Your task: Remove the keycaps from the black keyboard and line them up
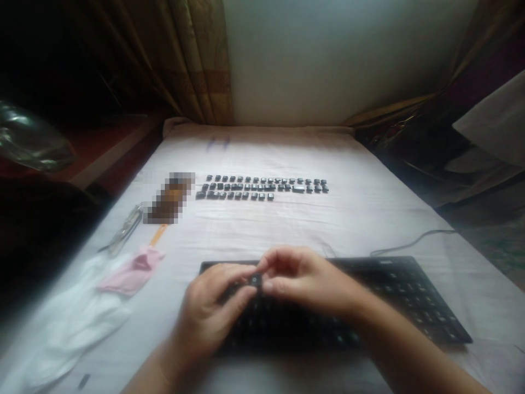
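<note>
Between the fingertips of both hands is a small black keycap (255,280) with a pale mark on top. My left hand (219,298) pinches it from the left, thumb and forefinger closed on it. From the other side, my right hand (297,276) is closed with its thumb and fingers at the keycap's right edge. Both hands are over a black keyboard (410,295), whose left part they partly cover. Farther up the pale cloth, several loose black keycaps (262,187) lie in three rows.
Left of the rows lies a blurred-out brown item (170,200). Near it are a slim metallic tool (126,229), a pink cloth (133,271) and a white cloth (82,323). A cable (410,241) runs off to the right. A small dark piece (84,381) lies at lower left.
</note>
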Motion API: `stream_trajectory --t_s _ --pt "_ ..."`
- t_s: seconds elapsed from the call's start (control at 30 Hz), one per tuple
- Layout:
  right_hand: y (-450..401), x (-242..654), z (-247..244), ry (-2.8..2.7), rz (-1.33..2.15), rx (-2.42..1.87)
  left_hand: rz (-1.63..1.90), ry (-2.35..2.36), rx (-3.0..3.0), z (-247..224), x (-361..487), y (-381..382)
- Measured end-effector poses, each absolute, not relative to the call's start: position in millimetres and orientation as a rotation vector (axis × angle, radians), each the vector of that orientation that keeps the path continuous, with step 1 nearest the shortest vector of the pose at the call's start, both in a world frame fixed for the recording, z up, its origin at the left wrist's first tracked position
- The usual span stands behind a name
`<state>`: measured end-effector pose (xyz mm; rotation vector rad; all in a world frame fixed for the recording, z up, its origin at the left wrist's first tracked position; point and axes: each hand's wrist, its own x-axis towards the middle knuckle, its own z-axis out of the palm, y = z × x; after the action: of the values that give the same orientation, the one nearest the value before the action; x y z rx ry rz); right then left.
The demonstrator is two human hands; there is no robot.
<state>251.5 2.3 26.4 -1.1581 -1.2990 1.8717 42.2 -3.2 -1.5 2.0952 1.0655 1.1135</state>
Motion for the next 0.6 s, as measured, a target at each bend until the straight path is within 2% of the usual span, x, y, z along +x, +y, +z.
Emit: stream_trajectory --t_s 0.3,0.6 --pt "-5.7 245.6 34.3 -1.888 1.089 -1.272 1.064 1.115 1.898 -3.2 42.1 -3.9" --pt "-3.8 249.0 30.5 -2.086 0.918 -1.030 0.933 0.981 1.315 -2.6 41.8 -7.4"
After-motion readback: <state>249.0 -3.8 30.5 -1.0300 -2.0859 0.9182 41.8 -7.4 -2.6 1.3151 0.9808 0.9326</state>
